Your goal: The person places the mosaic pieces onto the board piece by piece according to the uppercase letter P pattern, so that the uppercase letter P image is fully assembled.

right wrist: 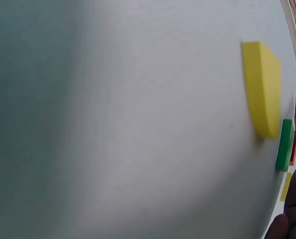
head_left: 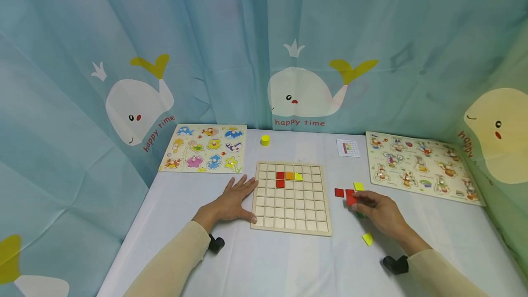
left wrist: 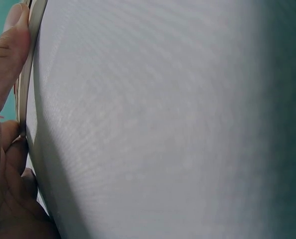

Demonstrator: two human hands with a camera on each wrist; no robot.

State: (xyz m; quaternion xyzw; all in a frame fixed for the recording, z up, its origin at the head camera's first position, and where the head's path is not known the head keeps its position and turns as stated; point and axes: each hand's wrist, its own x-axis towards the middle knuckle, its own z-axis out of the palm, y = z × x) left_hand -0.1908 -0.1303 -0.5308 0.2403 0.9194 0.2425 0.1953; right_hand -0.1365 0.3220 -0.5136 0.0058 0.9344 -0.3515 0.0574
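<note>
A wooden grid board lies in the middle of the table, with red, orange and yellow tiles in its upper cells. My left hand rests at the board's left edge, fingers spread; in the left wrist view the thumb lies against the rim. To the right of the board, my right hand pinches a red square tile between thumb and fingers. Beside it lie another red tile and a yellow tile. A green piece is partly hidden under that hand. Nearer sits a yellow quarter-round piece.
Behind the board stand a yellow cylinder and a printed pattern card. A sea-animal puzzle board lies at the back left, another picture puzzle board at the back right. Whale-printed curtains enclose the table.
</note>
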